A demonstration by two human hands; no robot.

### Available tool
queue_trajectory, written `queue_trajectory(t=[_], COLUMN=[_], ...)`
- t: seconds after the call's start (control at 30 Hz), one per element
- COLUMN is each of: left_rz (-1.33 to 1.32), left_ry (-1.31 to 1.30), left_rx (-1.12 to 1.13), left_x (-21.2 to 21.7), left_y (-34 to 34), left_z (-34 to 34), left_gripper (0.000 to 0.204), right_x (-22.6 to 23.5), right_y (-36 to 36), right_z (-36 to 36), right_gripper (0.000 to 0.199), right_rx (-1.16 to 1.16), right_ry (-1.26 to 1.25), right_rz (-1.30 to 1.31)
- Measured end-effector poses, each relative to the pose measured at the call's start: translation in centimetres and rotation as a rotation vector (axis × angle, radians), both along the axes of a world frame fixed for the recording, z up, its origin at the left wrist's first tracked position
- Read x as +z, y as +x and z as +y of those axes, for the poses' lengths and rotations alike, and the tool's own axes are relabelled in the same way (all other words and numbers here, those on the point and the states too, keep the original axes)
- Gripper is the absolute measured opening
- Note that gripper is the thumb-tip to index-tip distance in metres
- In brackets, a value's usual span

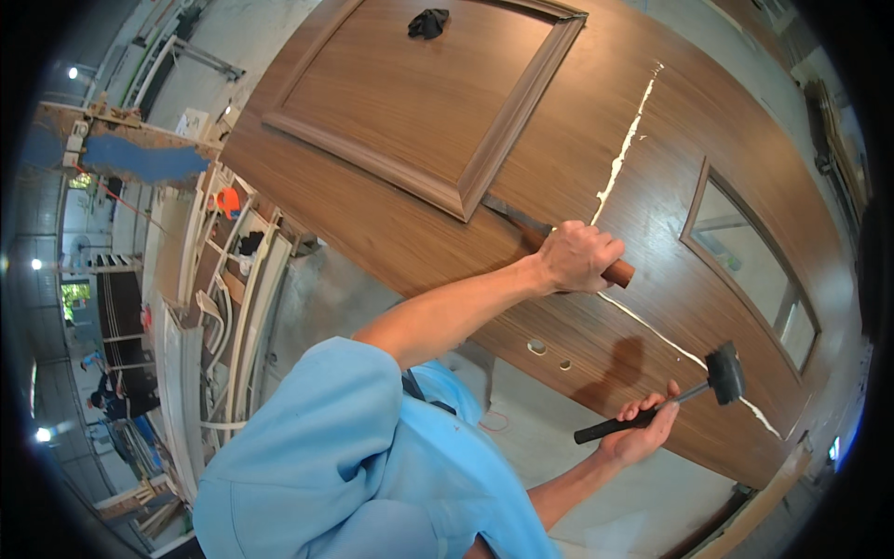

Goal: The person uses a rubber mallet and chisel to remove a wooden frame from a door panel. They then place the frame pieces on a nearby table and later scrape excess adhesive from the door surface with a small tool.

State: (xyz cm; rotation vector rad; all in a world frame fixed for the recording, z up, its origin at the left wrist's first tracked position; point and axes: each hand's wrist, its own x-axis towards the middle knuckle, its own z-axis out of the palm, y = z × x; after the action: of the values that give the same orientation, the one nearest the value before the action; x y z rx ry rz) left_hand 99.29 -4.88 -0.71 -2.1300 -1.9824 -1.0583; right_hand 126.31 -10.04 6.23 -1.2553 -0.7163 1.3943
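My left hand (579, 256) is wrapped round a wooden-handled chisel (619, 273). Its dark flat blade reaches to the outer corner of a raised brown moulding frame (463, 197) on a wood-grain door panel (559, 112). Whether the blade tip has slipped under the moulding I cannot tell. Closer to me, my right hand (643, 430) grips the shaft of a black rubber mallet (724, 374), whose head hangs over the near right part of the panel. A ragged white line (619, 168) runs across the panel, passing beneath my left hand.
A narrow framed window opening (754, 265) is set in the panel's right side. Two small holes (536, 347) pierce its near edge. A crumpled black cloth (428, 23) lies inside the moulding frame. Pale curved frame pieces (251, 307) are stacked at left; another person (121, 401) is far beyond them.
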Motion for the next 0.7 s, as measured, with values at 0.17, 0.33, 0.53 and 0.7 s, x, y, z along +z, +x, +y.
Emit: queue_trajectory(t=[0.17, 0.33, 0.53, 0.7], left_rz=[-0.07, -0.095, -0.119, -0.132], left_ry=[0.045, 0.016, 0.03, -0.082], left_rx=[0.057, 0.062, 0.054, 0.004], left_x=[0.3, 1.0, 1.3, 0.8], left_y=[-0.3, -0.7, -1.0, -0.8], left_z=[0.5, 0.7, 0.4, 0.1], left_gripper=[0.036, 0.036, 0.038, 0.035], right_x=[0.9, -1.7, 0.4, 2.2], right_y=[-2.9, -6.5, -4.0, -5.8], right_z=[-0.1, -1.4, 0.5, 1.0], right_gripper=[0.041, 0.033, 0.03, 0.035], right_rx=[-0.051, 0.361, 0.415, -0.034], right_ry=[0.016, -0.037, 0.077, 0.076], right_rz=[-0.031, -0.124, -0.332, -0.133])
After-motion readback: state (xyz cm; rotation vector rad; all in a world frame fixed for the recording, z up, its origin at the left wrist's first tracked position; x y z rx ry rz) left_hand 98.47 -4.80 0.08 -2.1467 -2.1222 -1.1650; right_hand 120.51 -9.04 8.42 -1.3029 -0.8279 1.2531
